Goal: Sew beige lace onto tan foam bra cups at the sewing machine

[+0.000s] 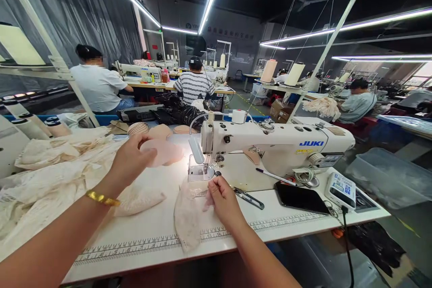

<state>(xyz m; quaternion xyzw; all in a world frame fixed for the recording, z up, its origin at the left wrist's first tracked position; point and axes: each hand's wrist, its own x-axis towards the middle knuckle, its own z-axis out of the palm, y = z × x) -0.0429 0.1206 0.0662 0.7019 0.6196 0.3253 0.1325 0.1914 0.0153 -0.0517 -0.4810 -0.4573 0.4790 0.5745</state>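
We see the left hand (130, 159) raised above the desk (151, 234), fingers closed lightly on the edge of a pale pink foam cup (162, 152); the cup extends rightward from the fingertips, its long axis roughly level and pointing toward the sewing machine (270, 144). The right hand (224, 200) rests low, pinching the upper corner of a lace fabric piece (189, 218) just below the presser foot (204, 171); the piece's long axis runs from this hand back toward us. The cup lies up and to the left of the right hand, well apart from the lace; the left hand alone bears it. Beyond the left hand lie further foam cups (160, 131); left of it, heaped cream fabric (50, 166); just right of the right hand, thread snips (249, 198).
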